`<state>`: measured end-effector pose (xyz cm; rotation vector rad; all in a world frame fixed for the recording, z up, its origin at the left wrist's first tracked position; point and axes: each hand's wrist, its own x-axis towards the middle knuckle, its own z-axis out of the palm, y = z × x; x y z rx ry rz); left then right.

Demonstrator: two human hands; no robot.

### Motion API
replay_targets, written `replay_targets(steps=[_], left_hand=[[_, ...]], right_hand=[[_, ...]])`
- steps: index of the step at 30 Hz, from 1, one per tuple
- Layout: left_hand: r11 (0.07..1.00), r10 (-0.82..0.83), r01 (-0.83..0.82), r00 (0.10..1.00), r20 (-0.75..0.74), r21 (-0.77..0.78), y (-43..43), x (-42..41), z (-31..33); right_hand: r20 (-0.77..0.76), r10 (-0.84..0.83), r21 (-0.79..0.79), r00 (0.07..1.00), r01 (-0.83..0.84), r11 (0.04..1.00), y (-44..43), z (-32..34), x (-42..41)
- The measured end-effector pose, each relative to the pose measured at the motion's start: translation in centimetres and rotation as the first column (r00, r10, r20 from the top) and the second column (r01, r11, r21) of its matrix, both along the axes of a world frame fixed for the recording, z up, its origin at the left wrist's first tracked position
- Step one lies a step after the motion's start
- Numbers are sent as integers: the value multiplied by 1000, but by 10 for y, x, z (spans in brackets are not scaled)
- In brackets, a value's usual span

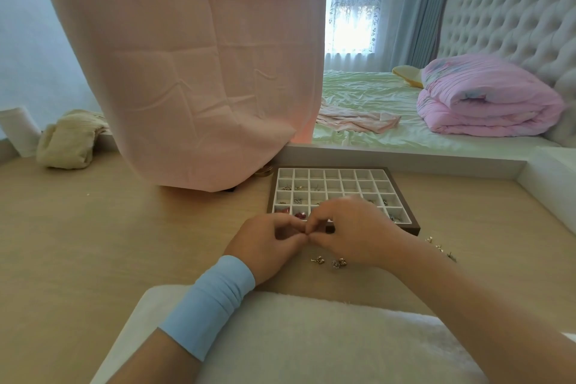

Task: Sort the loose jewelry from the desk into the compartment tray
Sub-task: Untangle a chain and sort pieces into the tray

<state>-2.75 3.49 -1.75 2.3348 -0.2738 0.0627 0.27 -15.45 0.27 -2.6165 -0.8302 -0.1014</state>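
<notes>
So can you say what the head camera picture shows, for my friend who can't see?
Two hands, left hand and right hand, meet fingertip to fingertip at the near edge of a compartment tray on a wooden desk. Small loose jewelry lies beside them. A pink cloth hangs behind, with a bed beyond.

Light wood-grain counter (93, 227) carrying a brown-framed compartment tray with white dividers (402, 193) toward its far side, several cells holding small pieces. Loose gold-toned jewelry pieces (330, 261) lie just in front of the tray; more loose pieces (439, 248) lie near its right front corner. A crumpled cream cloth (67, 142) rests far left, beside a pink fabric-draped object (199, 87) standing on the counter.
</notes>
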Motion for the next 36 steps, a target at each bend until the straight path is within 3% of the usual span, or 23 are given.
replay_targets(steps=[3, 5, 9, 14, 16, 19, 23, 26, 36], left_hand=[[916, 61, -91, 994, -87, -390, -3, 2, 3], [847, 100, -166, 983, -154, -505, -6, 4, 7], [798, 112, -192, 979, -173, -571, -11, 14, 20], [827, 96, -131, 991, -93, -546, -17, 34, 34], [884, 126, -122, 992, -21, -451, -17, 47, 34], [973, 185, -167, 977, 105, -161, -16, 67, 27], [979, 174, -194, 957, 233, 63, -20, 81, 14], [950, 77, -155, 958, 276, 270, -19, 89, 2], [929, -23, -59, 976, 217, 366, -14, 109, -3]], right_hand=[[23, -32, 188, 999, 27, 982, -2, 1, 4], [42, -36, 272, 998, 24, 962, -3, 3, 5], [86, -68, 371, 994, 32, 928, -2, 14, 5], [141, -163, 401, 976, 94, 911, -5, 26, 20], [100, -209, 346, 973, 162, 924, -8, 27, 34], [33, -271, 265, 962, 253, 931, -12, 29, 54], [-14, -297, 124, 955, 296, 947, -11, 30, 75], [-26, -280, 7, 960, 280, 960, -6, 27, 86], [18, -210, -357, 977, 203, 912, 14, 27, 106]])
